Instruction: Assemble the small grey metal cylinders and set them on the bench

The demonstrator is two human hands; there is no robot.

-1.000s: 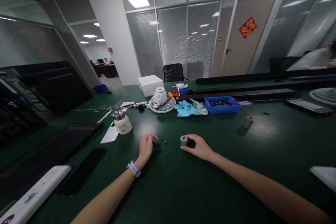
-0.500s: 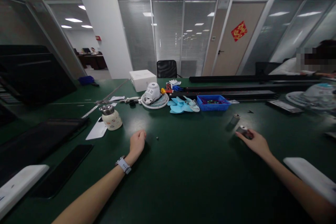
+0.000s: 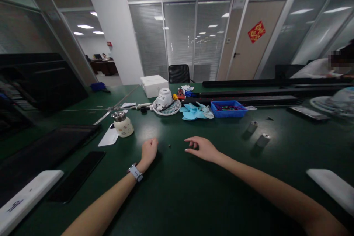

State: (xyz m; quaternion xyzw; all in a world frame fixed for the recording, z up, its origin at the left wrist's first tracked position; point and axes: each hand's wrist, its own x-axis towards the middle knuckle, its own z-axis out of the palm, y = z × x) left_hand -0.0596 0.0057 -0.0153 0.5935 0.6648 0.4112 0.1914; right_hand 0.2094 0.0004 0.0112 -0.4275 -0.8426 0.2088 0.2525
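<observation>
Right hand [image 3: 204, 149] is held open just above or on the green desk [image 3: 177, 199], with thumb and fingertips parted and nothing gripped between them. At nine o'clock from it, a small metallic piece [image 3: 169, 145] is seen lying on the desk, touched by neither hand. Left hand [image 3: 149, 151] is placed at nine o'clock from that piece and near it, fingers curled inward; whether anything is enclosed cannot be told.

Between two and three o'clock from the right hand, well apart from it, a farther grey cylinder [image 3: 252, 127] and a nearer grey cylinder [image 3: 263, 140] are stood upright, close together but not touching.

The small piece is judged to be light, stiff and easily rolled or flicked away, so it is best pinched across its sides between thumb and forefinger tips, with little force. Its exact shape is too small to be made out. Each cylinder is judged to be rigid and rather heavy for its bulk, with a smooth wall that may slip; it is best grasped around the sides, with the small fitting on top left free of pressure.
</observation>
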